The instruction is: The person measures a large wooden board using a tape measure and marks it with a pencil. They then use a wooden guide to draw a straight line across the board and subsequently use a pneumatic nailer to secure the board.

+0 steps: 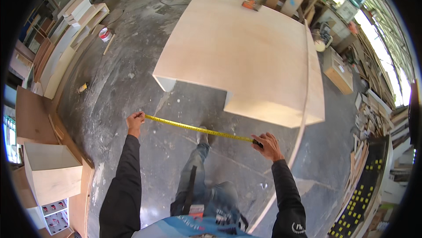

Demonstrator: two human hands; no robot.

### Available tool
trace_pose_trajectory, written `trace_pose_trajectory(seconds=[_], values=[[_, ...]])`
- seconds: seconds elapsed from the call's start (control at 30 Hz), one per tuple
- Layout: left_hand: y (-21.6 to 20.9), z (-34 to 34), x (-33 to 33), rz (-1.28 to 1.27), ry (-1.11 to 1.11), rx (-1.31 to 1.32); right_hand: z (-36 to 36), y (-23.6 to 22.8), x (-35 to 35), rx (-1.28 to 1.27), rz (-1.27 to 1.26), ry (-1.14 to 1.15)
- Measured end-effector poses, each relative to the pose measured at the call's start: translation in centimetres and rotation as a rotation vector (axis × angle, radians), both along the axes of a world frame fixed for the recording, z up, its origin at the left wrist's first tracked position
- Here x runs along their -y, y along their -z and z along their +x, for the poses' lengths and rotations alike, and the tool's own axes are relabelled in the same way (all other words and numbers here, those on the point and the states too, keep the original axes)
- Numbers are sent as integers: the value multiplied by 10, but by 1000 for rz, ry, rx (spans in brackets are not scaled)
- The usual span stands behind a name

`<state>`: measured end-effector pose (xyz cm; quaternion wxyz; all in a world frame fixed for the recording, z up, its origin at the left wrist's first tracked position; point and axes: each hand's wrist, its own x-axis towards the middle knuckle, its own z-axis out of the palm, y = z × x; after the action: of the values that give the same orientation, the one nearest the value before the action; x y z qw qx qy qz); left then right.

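Observation:
A yellow tape measure blade (198, 129) stretches between my two hands, above the grey floor. My left hand (136, 122) pinches its free end. In my right hand (267, 146) is the dark tape measure case (257, 143), partly hidden by my fingers. Beyond the tape stands a large pale plywood piece (237, 49) with a notch cut into its near side; neither hand touches it. A long thin wooden strip (303, 110) runs along its right part and down past my right forearm.
An orange tool (250, 5) rests on the far edge of the plywood. A paint can (105, 34) and a yellow object (82, 88) are on the floor at left. Wooden boxes (52, 172) stand at lower left. Scrap wood (373, 115) is piled along the right.

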<state>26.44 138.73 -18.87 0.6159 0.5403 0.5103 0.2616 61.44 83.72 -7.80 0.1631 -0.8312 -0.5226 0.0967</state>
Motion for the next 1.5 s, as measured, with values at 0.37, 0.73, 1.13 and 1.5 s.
trace_pose_trajectory(seconds=[0.37,0.73,1.13,1.5], values=[[129,158,-195,218,-30,-369,153,92,-105,68,11,30],[151,180,-270,432,-204,-598,213,130,-126,41,-7,56],[152,143,-327,472,-175,-461,199,150,-130,190,42,49],[148,160,-311,353,-106,-466,202,158,-126,332,69,36]])
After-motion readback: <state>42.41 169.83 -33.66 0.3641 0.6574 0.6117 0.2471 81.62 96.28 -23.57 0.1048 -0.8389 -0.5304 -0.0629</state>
